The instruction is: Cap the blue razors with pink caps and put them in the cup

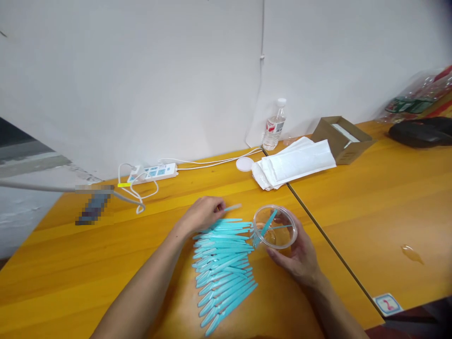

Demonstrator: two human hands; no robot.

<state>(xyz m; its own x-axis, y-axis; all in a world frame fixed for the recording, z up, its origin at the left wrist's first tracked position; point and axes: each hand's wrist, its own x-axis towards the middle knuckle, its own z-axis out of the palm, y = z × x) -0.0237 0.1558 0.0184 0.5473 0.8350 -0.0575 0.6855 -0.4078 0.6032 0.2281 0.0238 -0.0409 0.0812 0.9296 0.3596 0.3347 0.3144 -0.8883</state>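
Many turquoise sticks (226, 263) with rounded, wider left ends lie in an overlapping fan on the wooden table. My left hand (205, 212) is at the fan's top edge, fingers closed on one stick (232, 207) that points right. In my right hand (300, 256) is a clear round plastic cup (275, 227), tilted so its mouth shows. Two turquoise sticks stand out inside the cup; its lower left side is beside the tips of the fan.
Behind my hands are a power strip (153, 173) with white cables, a round lid (245, 164), white padded envelopes (300, 162), a water bottle (274, 126) and an open cardboard box (342, 140). A blurred dark device (94, 207) lies left.
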